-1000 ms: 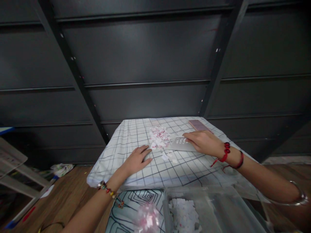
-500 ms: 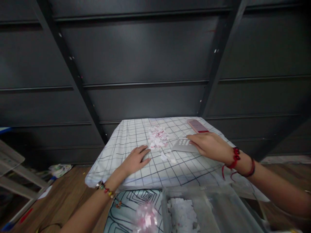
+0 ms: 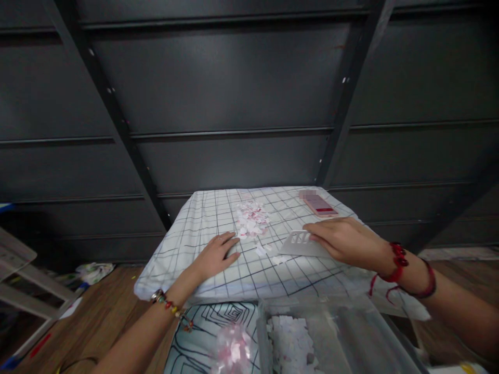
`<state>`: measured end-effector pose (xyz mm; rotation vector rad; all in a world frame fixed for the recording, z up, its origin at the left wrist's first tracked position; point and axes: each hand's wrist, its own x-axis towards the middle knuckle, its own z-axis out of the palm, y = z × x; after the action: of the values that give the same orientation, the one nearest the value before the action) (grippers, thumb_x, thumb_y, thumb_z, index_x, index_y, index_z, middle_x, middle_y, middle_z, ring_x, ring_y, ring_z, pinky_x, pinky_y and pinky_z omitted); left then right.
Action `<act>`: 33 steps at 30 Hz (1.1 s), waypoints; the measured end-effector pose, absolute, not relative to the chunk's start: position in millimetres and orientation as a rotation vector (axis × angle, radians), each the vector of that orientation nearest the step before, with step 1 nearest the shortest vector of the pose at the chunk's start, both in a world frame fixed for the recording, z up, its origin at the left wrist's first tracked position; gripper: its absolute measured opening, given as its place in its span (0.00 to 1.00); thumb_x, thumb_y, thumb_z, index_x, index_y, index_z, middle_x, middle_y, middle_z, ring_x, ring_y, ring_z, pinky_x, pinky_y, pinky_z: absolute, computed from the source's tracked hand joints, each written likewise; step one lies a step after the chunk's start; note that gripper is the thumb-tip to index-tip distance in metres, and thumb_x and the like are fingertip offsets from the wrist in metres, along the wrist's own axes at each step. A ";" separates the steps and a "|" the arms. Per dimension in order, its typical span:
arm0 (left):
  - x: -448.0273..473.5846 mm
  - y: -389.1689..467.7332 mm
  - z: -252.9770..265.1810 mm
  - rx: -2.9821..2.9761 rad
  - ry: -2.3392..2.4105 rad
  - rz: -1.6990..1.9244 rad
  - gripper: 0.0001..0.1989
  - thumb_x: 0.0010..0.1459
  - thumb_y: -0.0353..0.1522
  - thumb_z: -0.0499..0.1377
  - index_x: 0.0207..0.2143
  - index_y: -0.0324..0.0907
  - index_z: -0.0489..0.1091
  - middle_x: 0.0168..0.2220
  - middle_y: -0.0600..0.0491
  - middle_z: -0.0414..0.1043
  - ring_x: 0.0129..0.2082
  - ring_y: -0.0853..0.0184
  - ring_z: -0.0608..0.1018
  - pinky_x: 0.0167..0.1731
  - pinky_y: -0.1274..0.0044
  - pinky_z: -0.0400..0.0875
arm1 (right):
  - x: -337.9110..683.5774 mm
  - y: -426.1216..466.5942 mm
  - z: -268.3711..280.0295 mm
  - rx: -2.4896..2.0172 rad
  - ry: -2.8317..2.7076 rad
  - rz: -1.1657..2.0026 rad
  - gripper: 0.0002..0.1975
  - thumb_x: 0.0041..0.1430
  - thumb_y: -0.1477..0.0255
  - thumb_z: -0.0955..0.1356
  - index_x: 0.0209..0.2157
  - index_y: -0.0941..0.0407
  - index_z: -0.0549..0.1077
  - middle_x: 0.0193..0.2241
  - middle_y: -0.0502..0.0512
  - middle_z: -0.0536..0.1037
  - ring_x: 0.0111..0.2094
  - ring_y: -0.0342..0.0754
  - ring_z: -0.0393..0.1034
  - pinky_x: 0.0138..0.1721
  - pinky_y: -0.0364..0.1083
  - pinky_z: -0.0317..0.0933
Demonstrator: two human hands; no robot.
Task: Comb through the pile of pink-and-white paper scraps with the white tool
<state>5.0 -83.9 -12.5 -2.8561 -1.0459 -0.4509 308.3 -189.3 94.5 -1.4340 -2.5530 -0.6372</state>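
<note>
My right hand (image 3: 345, 241) grips a grey flat scraper (image 3: 298, 248) with slots along its upper edge. The scraper stands tilted on the checked cloth, right beside a few loose white paper scraps (image 3: 279, 259). A heap of small white and pink paper scraps (image 3: 252, 219) lies in the middle of the cloth. At its near left edge rests my left hand (image 3: 217, 255), fingers stretched out on the cloth and holding nothing. Its fingertips are close to the heap; whether they touch it I cannot tell.
A pink phone (image 3: 320, 204) lies at the back right of the cloth-covered table (image 3: 187, 234). In front are a clear plastic bin (image 3: 335, 332) with white scraps and a clear bag (image 3: 234, 348) with pink and white contents. A dark panelled wall (image 3: 234, 83) stands behind.
My right hand has drawn the scraper slightly right and towards me, and some loose scraps lie closer to me. More of the phone shows. My left hand has stayed nearly still.
</note>
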 end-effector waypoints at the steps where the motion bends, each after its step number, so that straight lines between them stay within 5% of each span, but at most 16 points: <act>1: 4.9 -84.0 -12.3 -2.858 -1.048 -0.452 0.20 0.61 0.39 0.49 0.52 0.40 0.61 0.55 0.45 0.59 0.55 0.59 0.62 0.53 0.67 0.56 | 307.2 -189.0 93.6 -1.426 -2.537 -0.648 0.11 0.57 0.75 0.58 0.35 0.57 0.70 0.29 0.54 0.76 0.27 0.45 0.69 0.28 0.43 0.56; 33: 3.8 -84.5 -12.5 -2.860 -1.055 -0.469 0.20 0.61 0.40 0.49 0.52 0.41 0.60 0.55 0.45 0.59 0.54 0.58 0.62 0.52 0.65 0.57 | 299.2 -196.7 74.3 -1.228 -2.556 -0.705 0.11 0.55 0.79 0.59 0.34 0.58 0.70 0.27 0.55 0.76 0.26 0.43 0.68 0.28 0.43 0.58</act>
<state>3.8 -84.5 -12.5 -2.8600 -1.0546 -0.4686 299.2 -196.7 74.3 -1.2285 -2.5556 -0.7052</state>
